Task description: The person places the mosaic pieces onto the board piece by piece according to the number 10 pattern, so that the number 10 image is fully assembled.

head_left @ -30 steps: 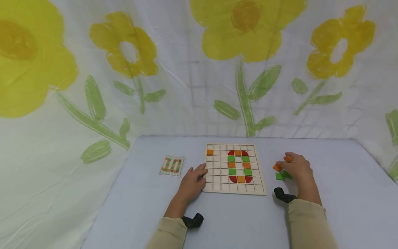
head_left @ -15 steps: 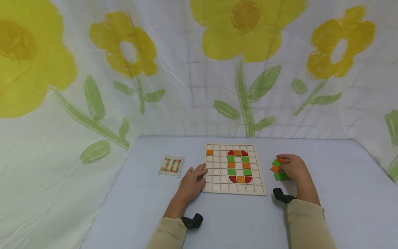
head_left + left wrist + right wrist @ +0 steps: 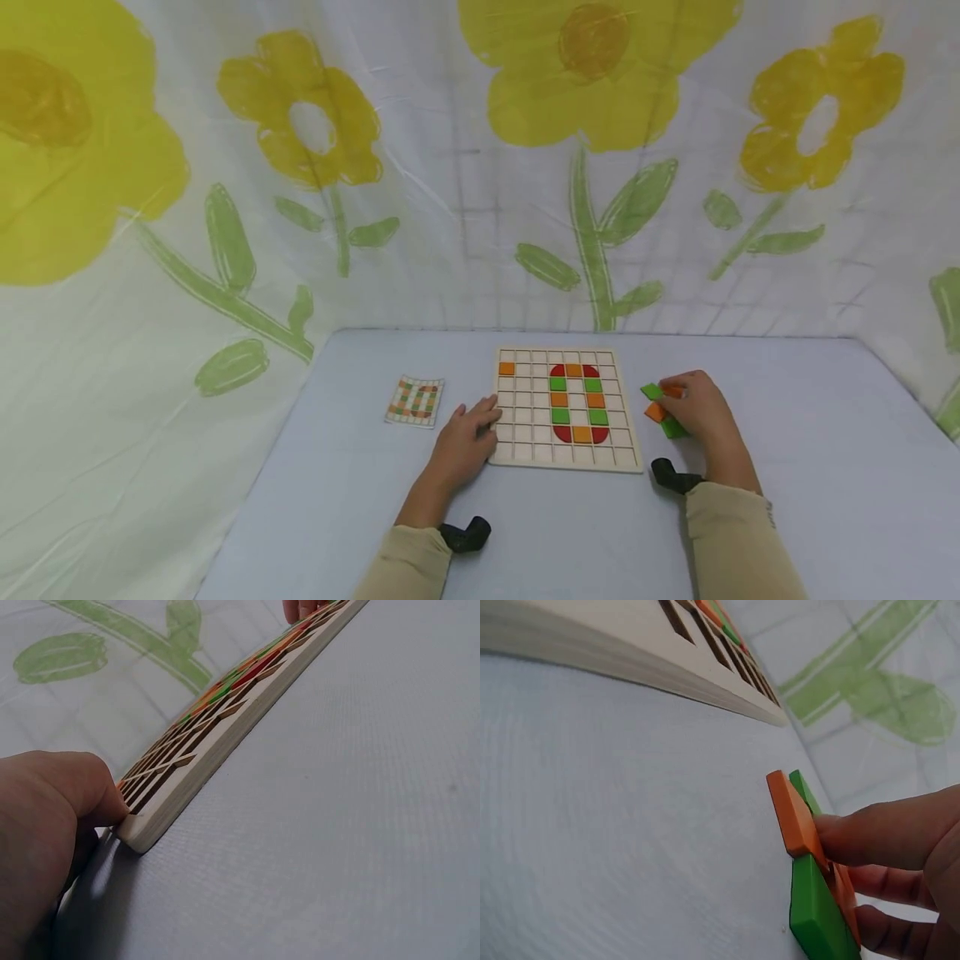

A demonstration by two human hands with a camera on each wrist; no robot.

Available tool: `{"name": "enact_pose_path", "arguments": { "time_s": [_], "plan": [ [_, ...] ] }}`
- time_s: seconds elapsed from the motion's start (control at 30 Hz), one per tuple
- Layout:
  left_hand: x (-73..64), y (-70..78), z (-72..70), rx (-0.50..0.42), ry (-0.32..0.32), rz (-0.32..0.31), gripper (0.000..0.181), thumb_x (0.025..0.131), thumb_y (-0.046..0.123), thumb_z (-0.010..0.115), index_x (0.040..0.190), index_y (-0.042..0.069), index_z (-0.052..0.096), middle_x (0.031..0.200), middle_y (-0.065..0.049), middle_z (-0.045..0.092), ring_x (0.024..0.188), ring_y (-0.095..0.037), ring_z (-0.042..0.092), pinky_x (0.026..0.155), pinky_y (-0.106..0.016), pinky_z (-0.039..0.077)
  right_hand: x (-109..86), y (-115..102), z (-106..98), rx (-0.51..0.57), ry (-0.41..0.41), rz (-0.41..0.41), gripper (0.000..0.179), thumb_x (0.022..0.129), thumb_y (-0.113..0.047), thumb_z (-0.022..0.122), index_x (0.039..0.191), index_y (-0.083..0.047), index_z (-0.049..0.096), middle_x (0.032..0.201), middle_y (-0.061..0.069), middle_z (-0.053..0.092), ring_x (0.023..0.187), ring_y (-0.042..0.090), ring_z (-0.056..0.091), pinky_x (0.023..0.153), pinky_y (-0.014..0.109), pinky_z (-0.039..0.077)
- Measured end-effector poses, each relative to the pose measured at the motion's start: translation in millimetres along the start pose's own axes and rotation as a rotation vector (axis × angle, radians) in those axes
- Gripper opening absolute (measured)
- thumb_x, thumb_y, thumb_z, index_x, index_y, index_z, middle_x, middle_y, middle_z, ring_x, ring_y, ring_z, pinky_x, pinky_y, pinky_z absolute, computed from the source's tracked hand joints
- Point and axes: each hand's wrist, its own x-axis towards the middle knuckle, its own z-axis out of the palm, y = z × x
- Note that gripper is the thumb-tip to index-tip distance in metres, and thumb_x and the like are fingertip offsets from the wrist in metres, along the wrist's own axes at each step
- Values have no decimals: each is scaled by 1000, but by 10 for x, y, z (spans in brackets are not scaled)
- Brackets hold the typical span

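Note:
A pale wooden grid board (image 3: 522, 432) lies flat, with orange, green and red tiles set in a ring and one orange tile (image 3: 507, 368) near its upper left. My left hand (image 3: 460, 444) rests at the board's left edge, its fingertips touching it. In the left wrist view a bent digit (image 3: 105, 802) meets the board's near corner. Right of the board, my right hand (image 3: 701, 410) has its thumb and fingers about an orange tile (image 3: 844, 892) among loose tiles. A green tile (image 3: 651, 391), another orange tile (image 3: 655, 412) and a green one (image 3: 673, 427) lie around its fingers.
A small printed card (image 3: 415, 401) with a coloured grid pattern lies left of the board. The white table (image 3: 570, 533) ends at a flowered curtain (image 3: 450, 208) behind. Black wrist mounts (image 3: 465, 534) sit on both wrists.
My right hand has shifted left, closer to the board, and the loose tiles have slid left along with it. My left hand and the board stay in place.

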Motion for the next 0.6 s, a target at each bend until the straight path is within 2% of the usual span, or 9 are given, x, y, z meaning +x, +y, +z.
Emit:
{"name": "enact_pose_path", "arguments": {
  "time_s": [0.2, 0.33, 0.6],
  "plan": [
    [-3, 15, -29, -3, -4, 1, 40, 93, 17, 57, 132, 12, 63, 151, 6, 46, 142, -17, 41, 125, -41, 19, 17, -72, 29, 0, 0, 15, 44, 92, -24, 59, 125, 6, 63, 134, 32, 44, 123, 50, 43, 104, 64, 39],
    [-4, 7, -26, -13, -3, -12, 40, 93, 17, 57, 132, 13, 63, 151, 7, 45, 142, -15, 40, 126, -40, 18, 15, -142, 55, 14, -17, 42, 49, 91, -32, 64, 125, 3, 63, 135, 30, 42, 123, 49, 42, 102, 62, 42],
    [-2, 14, -3, -16, 2, 7, 39, 93, 17, 57, 131, 11, 64, 150, 5, 47, 142, -15, 41, 125, -40, 18, -18, -256, 121, -62, 12, 78, 53, 85, -40, 72, 121, -2, 67, 137, 29, 44, 119, 49, 38, 89, 58, 47]
  ]
}}
